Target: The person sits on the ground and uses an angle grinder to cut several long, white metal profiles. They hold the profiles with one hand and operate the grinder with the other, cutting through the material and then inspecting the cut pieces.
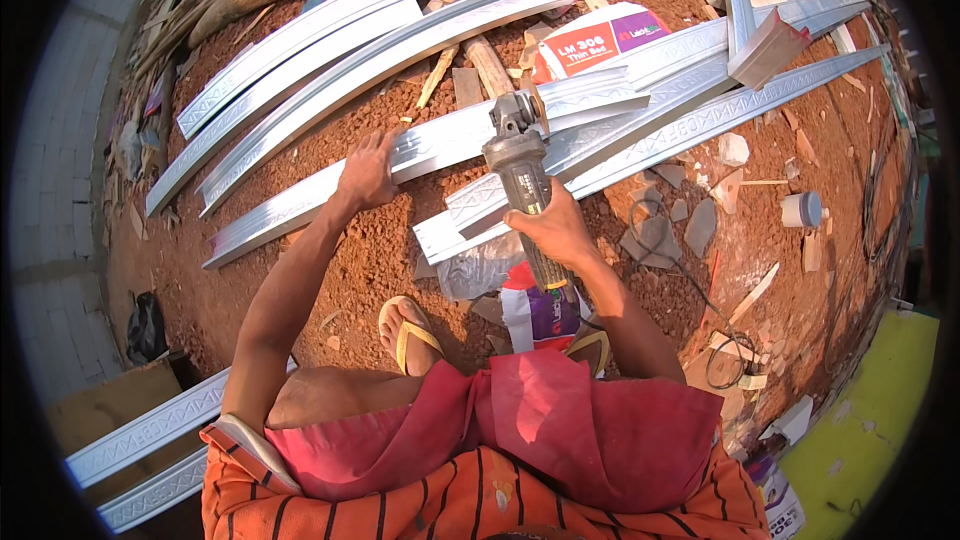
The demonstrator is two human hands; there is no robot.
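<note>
My left hand (370,170) grips a long silver metal channel (260,232) lying diagonally across the red soil. My right hand (550,225) is wrapped round the body of a dark angle grinder (523,180), whose disc (539,110) stands edge-on over that channel, right of my left hand; whether it touches the metal, I cannot tell. Further embossed channels (660,130) lie beyond and to the right, partly crossing one another. A cable (690,278) trails from the grinder's lower end over the ground. My sandaled foot (403,330) is just below, on the soil.
More channels lie at the back (300,70) and lower left (150,425). Around them are logs (235,5), printed sacks (610,40), stone shards (700,230), a white cup (800,209) and a black bag (147,325). A grey block wall (55,200) borders the left, a yellow-green panel (860,410) the right.
</note>
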